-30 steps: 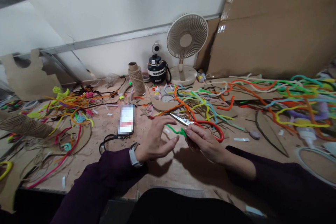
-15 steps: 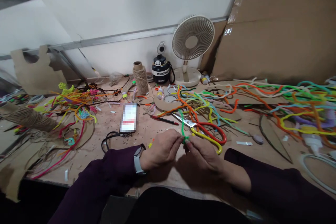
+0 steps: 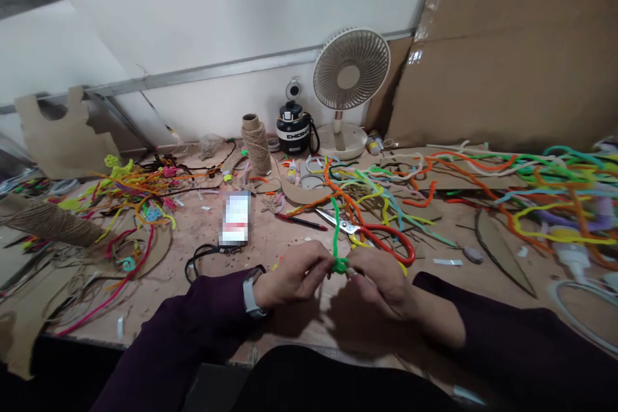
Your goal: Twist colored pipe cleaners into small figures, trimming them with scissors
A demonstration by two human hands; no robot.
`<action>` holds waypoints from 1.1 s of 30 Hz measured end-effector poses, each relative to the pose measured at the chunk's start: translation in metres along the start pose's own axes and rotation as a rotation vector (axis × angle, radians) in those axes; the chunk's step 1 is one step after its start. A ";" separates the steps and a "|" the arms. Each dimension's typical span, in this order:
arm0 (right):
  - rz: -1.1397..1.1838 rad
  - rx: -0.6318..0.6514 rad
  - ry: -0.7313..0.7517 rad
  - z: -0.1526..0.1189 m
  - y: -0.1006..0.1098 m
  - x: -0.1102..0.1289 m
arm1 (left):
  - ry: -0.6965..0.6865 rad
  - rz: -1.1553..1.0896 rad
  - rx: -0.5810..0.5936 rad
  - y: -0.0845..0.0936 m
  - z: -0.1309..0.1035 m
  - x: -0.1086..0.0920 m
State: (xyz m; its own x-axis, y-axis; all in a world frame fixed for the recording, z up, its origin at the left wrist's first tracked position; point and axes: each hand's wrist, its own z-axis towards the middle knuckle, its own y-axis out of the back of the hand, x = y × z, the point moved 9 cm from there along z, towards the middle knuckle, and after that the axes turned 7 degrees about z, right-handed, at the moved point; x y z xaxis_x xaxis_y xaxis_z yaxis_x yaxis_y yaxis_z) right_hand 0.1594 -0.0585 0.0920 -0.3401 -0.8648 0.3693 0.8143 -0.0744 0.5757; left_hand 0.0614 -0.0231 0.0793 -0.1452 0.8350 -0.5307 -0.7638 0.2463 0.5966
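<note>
A green pipe cleaner [image 3: 335, 232] is pinched between my two hands, its lower end bent into a small knot-like bundle and its free end pointing up and away. My left hand [image 3: 299, 273] grips the bundle from the left with thumb and forefinger. On the other side, my right hand [image 3: 379, 280] closes its fingers on the same bundle; its fingertips partly cover it. Just beyond the hands lie scissors [image 3: 389, 239] with red and yellow handles, blades to the left. A dark pen [image 3: 304, 223] rests beside the blade tips.
A phone [image 3: 235, 217] with a black strap lies left of centre. Twine spools [image 3: 255, 145], a black bottle [image 3: 293, 132] and a fan [image 3: 350, 84] stand at the back. Coloured pipe cleaners [image 3: 483, 164] spread across the right; more are heaped with cardboard scraps at left.
My right hand has turned so its knuckles sit higher and the fingers curl over. The green bundle shows more fully between the hands, which stay close together.
</note>
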 end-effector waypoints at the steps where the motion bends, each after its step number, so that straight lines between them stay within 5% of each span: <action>1: -0.009 -0.057 0.004 0.001 0.009 0.000 | 0.121 -0.165 0.036 -0.004 -0.001 0.010; 3: -0.087 -0.140 0.030 0.003 0.023 0.001 | 0.311 -0.458 0.078 -0.012 -0.005 0.024; 6: -0.199 -0.041 0.054 0.008 0.016 0.001 | 0.438 -0.693 0.111 -0.023 -0.010 0.032; 16: -0.012 0.124 -0.189 0.000 -0.013 -0.022 | 0.475 -0.639 0.121 -0.023 -0.007 0.031; 22: -0.021 0.189 0.000 -0.001 -0.016 -0.012 | 0.671 -0.917 0.214 -0.040 -0.018 0.037; 26: -0.190 0.181 0.102 -0.002 -0.013 -0.007 | 0.680 -0.995 0.220 -0.043 -0.018 0.036; 29: -0.195 0.169 0.076 -0.005 -0.012 -0.010 | 0.685 -1.002 0.229 -0.045 -0.017 0.036; 33: -0.112 0.302 -0.088 -0.014 -0.024 -0.027 | 0.684 -1.054 0.239 -0.047 -0.016 0.037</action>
State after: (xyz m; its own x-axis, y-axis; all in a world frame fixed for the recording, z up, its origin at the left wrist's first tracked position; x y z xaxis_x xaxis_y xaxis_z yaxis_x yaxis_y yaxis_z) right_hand 0.1560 -0.0408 0.0579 -0.4699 -0.8122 0.3456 0.5979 -0.0048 0.8015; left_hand 0.0820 -0.0114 0.0216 0.1120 -0.2218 -0.9686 -0.5854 0.7729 -0.2447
